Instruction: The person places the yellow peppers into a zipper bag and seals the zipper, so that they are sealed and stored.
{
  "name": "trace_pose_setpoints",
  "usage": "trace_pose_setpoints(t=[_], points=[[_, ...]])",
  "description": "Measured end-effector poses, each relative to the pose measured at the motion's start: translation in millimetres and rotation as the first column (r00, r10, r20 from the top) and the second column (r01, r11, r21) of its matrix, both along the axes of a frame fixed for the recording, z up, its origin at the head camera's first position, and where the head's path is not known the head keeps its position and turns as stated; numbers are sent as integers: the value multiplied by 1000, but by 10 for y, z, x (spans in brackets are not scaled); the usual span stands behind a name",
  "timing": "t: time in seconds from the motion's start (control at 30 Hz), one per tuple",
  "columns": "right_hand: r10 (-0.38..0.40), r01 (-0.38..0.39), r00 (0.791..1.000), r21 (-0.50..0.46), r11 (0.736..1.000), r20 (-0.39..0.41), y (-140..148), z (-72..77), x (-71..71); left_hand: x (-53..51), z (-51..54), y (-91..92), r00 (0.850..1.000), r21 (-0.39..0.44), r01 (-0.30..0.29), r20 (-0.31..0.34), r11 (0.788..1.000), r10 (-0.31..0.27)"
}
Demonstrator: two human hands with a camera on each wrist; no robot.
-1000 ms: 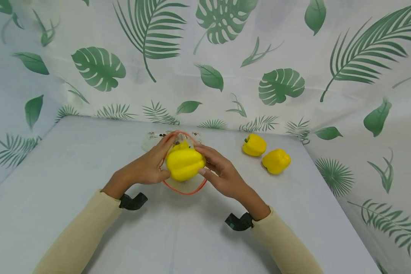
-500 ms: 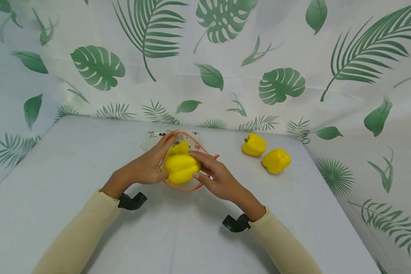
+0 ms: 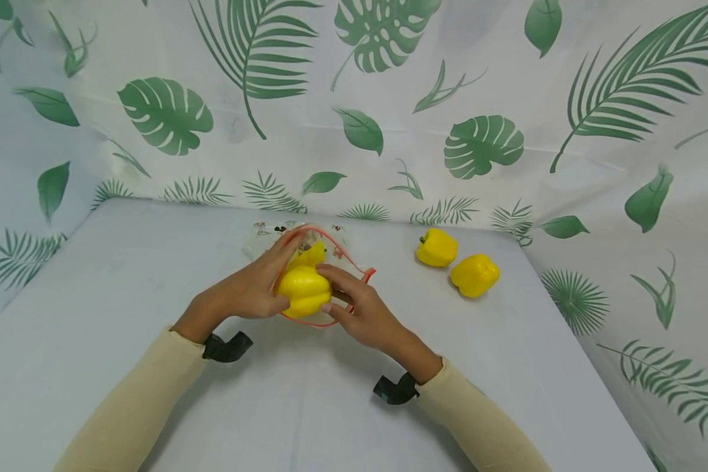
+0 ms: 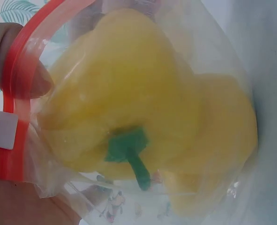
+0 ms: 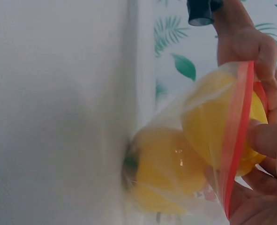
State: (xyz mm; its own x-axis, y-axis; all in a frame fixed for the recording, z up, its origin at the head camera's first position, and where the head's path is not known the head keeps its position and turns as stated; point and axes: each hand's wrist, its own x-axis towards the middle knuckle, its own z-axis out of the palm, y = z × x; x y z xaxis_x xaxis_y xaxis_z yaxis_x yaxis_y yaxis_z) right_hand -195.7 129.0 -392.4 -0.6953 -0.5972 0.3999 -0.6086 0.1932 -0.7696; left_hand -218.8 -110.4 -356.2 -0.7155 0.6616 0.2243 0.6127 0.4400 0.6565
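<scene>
- upper pepper (image 3: 303,290): at the open mouth of the clear zip bag (image 5: 236,122), partly inside; held above the worktop (image 3: 153,262), between the two hands
- right hand (image 3: 360,311): thumb and fingers bent round the lobed end, pinching it
- left hand (image 3: 250,288): curled on the left of the bag mouth, gripping near the red strip (image 4: 16,84); can't tell if it also touches the pepper
- lower pepper (image 5: 161,168): inside the bag, below the upper one; blurred green patch, probably its stem, faces the worktop
- handling: glossy skin, so likely slippery; probably light and firm; stem looks like the fragile bit; real or imitation, can't tell; bag film looks thin and limp, likely to fold and cling
- where to hold: across the broad lobes at the end away from the stem, fingertips in the creases; bag by the red strip, off the white slider (image 4: 6,130)
- pointing: green stem (image 4: 127,144) faces left, toward the left wrist camera; lobed end to the right hand; long axis roughly left-right; squat shape, exact tilt hard to tell
- two loose peppers (image 3: 436,248) on the worktop, off to the right
</scene>
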Motion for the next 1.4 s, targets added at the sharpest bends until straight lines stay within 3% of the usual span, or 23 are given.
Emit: trace_pose_setpoints(t=[0.17,0.53,0.77,1.1,1.4], points=[[-2,2,1000,-9,1000,-1,-39,-7,20,24,24,-3,999,-22,-22,30,1000,23],[0,7,999,133,991,-55,36,97,1,19,28,-32,1000,-11,-23,17,1000,23],[-63,83,989,148,985,-133,101,163,0,15,31,-38,999,-5,-36,36,999,36],[-97,103,963,10,995,-252,238,277,-45,15,51,-43,997,-12,-60,43,998,61],[-151,118,976,-201,972,-155,367,353,-88,25,34,-26,996,-15,-52,65,999,53]])
